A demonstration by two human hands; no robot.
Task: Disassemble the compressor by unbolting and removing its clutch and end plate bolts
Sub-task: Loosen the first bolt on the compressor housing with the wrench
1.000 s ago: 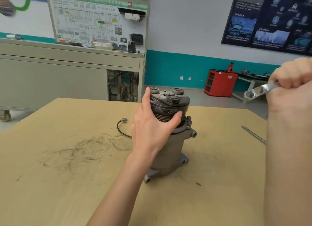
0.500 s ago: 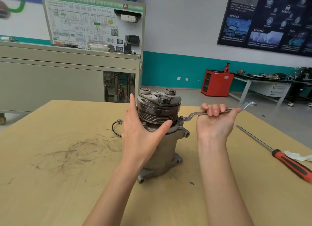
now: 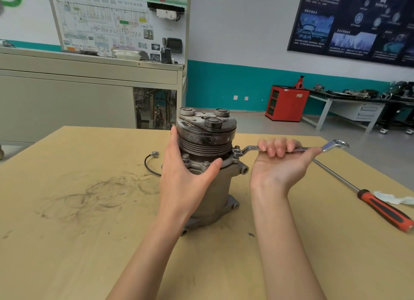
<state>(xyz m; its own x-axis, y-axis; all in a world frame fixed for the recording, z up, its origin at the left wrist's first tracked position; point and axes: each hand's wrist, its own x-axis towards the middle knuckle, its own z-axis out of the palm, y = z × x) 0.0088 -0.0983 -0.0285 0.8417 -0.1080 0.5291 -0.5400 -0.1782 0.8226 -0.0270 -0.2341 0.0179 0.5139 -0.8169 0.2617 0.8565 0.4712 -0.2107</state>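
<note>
Head view: the compressor (image 3: pixel 210 187) stands upright on its rear mounting lugs near the middle of the table (image 3: pixel 89 232), with the clutch (image 3: pixel 206 138) uppermost. The left hand (image 3: pixel 186 183) wraps the housing just below the grooved pulley. Its thumb curves across the front, and its fingers reach round the far side and up against the pulley edge. The right hand (image 3: pixel 277 165) is palm-up, with the fingers curled tight over the shank of the wrench (image 3: pixel 331 146). The ring end of the wrench sits on a bolt (image 3: pixel 236 152) at the flange on the right side of the housing; the free end points right.

Handling: the cast metal body is judged heavy and rigid, and tall for its footprint. A sideways pull on the wrench is therefore likely to tip or spin it. Brace on the plain housing wall, not on the pulley, which may rotate. The pulley faces look dark and greasy, so expect a poor hold there. Keep the ring fully seated on the bolt head, since the offset shank tends to lift off under load.

A screwdriver (image 3: pixel 380 206) lies on the table well to the right, beside a white rag (image 3: pixel 392 197). A short black wire (image 3: pixel 149 163) lies just left of the compressor.
</note>
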